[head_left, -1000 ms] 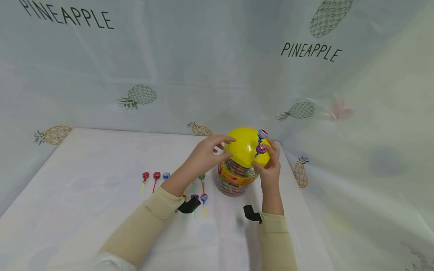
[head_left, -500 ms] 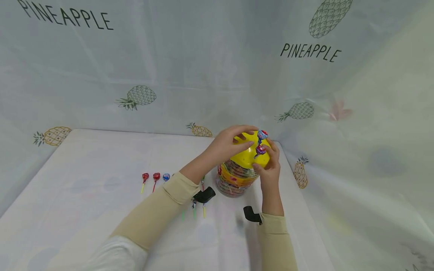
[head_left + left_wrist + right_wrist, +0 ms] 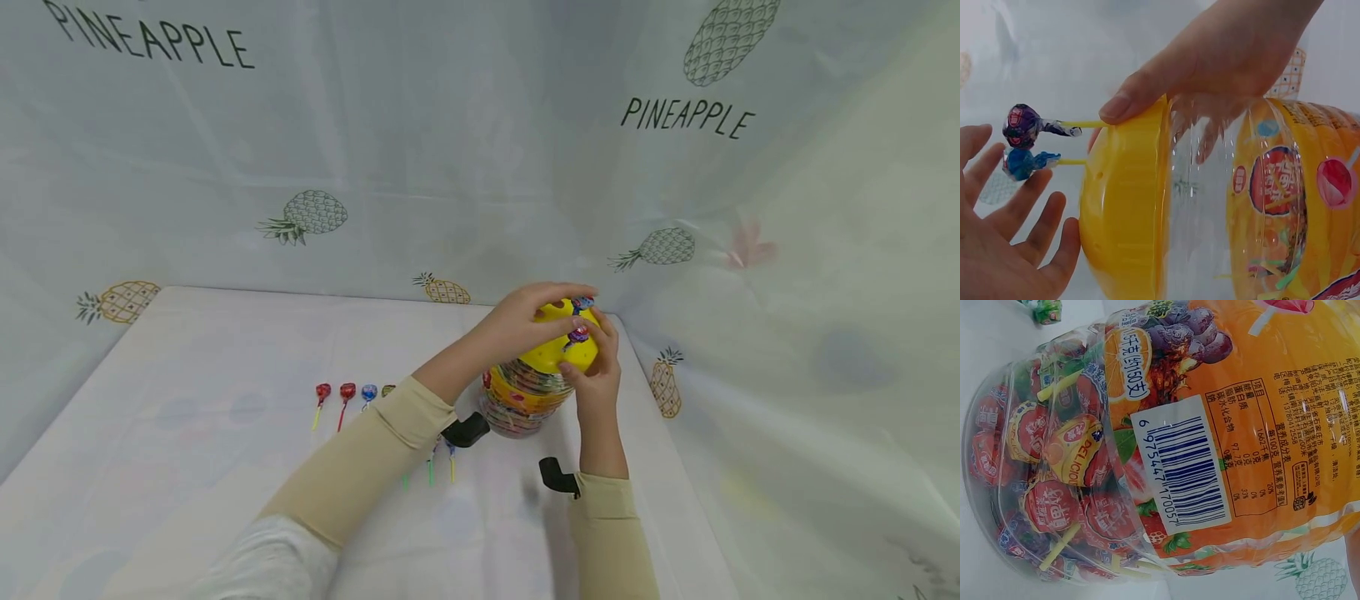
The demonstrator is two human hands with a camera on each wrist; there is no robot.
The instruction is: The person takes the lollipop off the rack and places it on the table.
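A clear plastic candy jar (image 3: 517, 404) with a domed yellow lid (image 3: 1122, 200) stands on the table, and wrapped lollipops show inside it in the right wrist view. Two lollipops stick out of the lid by their yellow sticks, one purple-wrapped (image 3: 1021, 125) and one blue-wrapped (image 3: 1020, 164). My right hand (image 3: 597, 387) grips the lid's right side, thumb on its near face. My left hand (image 3: 517, 325) reaches over the lid with spread fingers around the two lollipop heads. Whether its fingertips touch them I cannot tell.
Left of the jar, several lollipops lie in rows on the white-covered table, including a red one (image 3: 323, 390) and a blue one (image 3: 369, 392); my left forearm covers part of them. A pineapple-print curtain (image 3: 480, 167) hangs behind the table.
My left hand has moved right from the lid's left side, across its top to the two lollipops. My right hand, the jar and the lid have stayed in place.
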